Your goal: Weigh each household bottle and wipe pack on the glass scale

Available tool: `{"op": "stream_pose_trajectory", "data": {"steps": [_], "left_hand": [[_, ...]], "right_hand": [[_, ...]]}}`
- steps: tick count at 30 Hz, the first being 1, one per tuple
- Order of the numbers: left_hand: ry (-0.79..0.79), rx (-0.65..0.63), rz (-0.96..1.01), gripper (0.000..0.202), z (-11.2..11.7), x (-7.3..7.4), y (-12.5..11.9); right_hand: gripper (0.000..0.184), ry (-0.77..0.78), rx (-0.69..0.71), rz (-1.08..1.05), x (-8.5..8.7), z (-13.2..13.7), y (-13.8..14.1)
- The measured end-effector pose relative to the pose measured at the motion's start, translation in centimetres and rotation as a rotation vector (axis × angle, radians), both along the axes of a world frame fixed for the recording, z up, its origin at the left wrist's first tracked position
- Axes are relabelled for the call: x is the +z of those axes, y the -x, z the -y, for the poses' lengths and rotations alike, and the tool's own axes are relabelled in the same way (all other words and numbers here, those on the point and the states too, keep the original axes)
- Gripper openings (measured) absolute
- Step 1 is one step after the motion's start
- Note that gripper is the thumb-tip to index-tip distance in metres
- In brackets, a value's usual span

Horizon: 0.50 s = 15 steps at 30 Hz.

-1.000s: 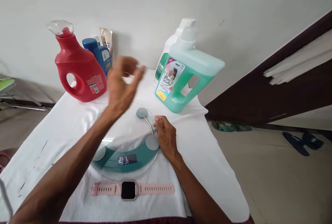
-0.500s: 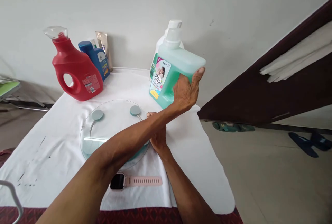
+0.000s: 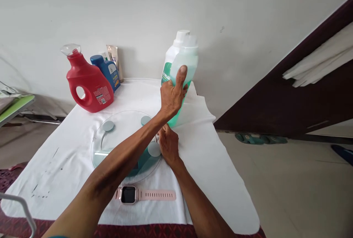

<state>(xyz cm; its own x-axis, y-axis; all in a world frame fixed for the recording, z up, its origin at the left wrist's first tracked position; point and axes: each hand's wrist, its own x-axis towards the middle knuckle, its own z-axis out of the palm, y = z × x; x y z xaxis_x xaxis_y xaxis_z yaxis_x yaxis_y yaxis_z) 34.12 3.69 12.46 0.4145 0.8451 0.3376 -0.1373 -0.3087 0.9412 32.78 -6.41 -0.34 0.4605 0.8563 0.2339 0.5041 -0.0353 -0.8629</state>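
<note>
My left hand [image 3: 173, 96] is wrapped around the handle of a laundry detergent bottle [image 3: 193, 60] with green liquid inside, thumb pointing up. This bottle is turned narrow side toward me and overlaps a white bottle [image 3: 171, 52] with a green label behind it. Lower down, my right hand [image 3: 168, 143] is closed at the right edge of a round glass bathroom scale [image 3: 132, 116], just in front of the green bottle's base. My left forearm crosses over the scale and hides part of it. Its metal-like round pads show through the glass.
A red detergent bottle [image 3: 89, 80] stands at the back left, with a blue bottle [image 3: 106, 71] and a beige tube [image 3: 113, 56] behind it. A pink-strapped smartwatch [image 3: 129, 194] lies in front of the scale. White cloth [image 3: 215, 179] covers the table; slippers [image 3: 249, 139] lie on the floor.
My left hand has moved left and slightly down with the green bottle, which has turned so its front label no longer shows. My right hand stays at the scale's edge.
</note>
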Motion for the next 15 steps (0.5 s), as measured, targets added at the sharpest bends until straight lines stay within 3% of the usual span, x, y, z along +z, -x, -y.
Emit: {"op": "stream_pose_trajectory", "data": {"steps": [3,8,12,15], "left_hand": [[0.113,0.068,0.123,0.072,1.0,1.3,1.1],[0.076,0.087,0.221,0.074,2.5,4.1,3.9],[0.028,0.083,0.307,0.071,4.0,5.7,8.4],[0.009,0.151,0.28,0.072,5.0,5.9,12.4]], "right_hand": [[0.041,-0.012,-0.018,0.021,-0.1,-0.2,0.2],[0.046,-0.037,-0.048,0.037,-0.6,-0.5,0.0],[0.05,-0.051,-0.057,0.021,-1.2,-0.7,-0.3],[0.053,-0.054,-0.055,-0.003,-1.7,-0.8,-0.4]]}}
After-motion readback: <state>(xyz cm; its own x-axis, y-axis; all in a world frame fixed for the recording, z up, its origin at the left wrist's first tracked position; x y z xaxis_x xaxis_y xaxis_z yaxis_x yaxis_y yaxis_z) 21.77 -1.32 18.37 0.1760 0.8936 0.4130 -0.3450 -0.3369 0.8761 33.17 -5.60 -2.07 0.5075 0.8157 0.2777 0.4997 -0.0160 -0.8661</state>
